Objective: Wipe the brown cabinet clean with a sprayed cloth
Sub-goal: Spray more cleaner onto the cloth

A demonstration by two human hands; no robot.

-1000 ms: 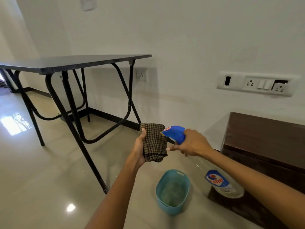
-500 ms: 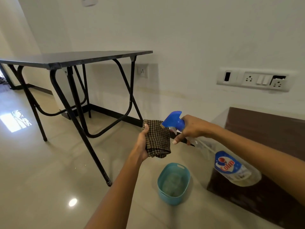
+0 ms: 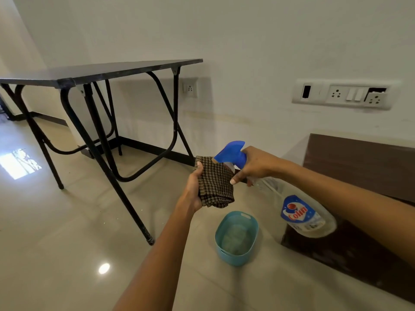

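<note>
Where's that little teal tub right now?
In the head view the teal tub sits on the floor, low and centre-right, just left of the brown cabinet and below the checked cloth held in the left hand.

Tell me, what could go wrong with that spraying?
The nozzle of the spray bottle sits very near the small folded cloth in the left hand, so mist may miss and wet the glossy floor, making it slippery. The right hand holds the tilted bottle by its neck only; it could slip.
</note>
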